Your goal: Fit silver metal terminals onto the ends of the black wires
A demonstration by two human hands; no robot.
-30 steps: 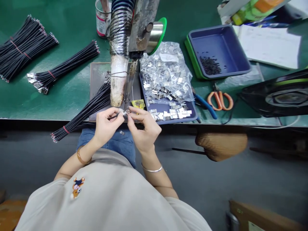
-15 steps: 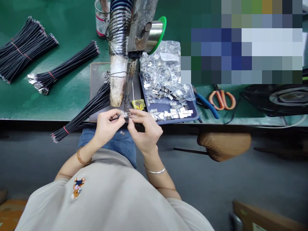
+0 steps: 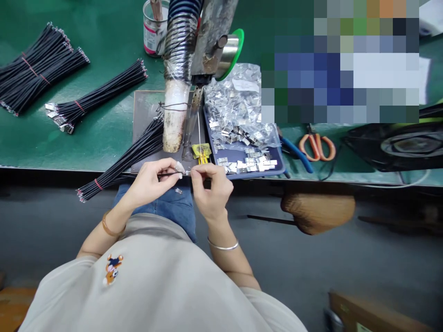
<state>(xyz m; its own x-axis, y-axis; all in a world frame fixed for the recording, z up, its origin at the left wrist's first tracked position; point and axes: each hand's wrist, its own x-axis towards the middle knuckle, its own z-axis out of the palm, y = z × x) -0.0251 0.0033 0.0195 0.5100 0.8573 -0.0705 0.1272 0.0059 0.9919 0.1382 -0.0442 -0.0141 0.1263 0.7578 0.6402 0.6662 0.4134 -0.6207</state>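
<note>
Just past the bench edge, my left hand (image 3: 152,182) is closed in a pinch around a thin black cable (image 3: 169,174). At the cable's tip is a small shiny end piece (image 3: 187,173), pinched between thumb and finger of my right hand (image 3: 212,189); the fingers partly cover it. Behind the hands lies a bundle of black cables (image 3: 131,147) tied with a red band. Above them hang a soldering iron (image 3: 190,124) and a strand of solder wire (image 3: 199,129). A blue tray (image 3: 242,174) of small metal connectors (image 3: 252,161) sits beside my right hand.
A stained fume hose (image 3: 173,110) comes down beside the iron, near a solder spool (image 3: 228,55). More cable bundles (image 3: 44,69) lie at left. A can (image 3: 154,32) stands behind. Blue-handled pliers (image 3: 297,154) and orange-handled scissors (image 3: 316,145) lie right of the tray.
My hands have drawn slightly apart. The right fingers have moved right and closed into a tighter pinch at the cable's end. The whole view has shifted a little.
</note>
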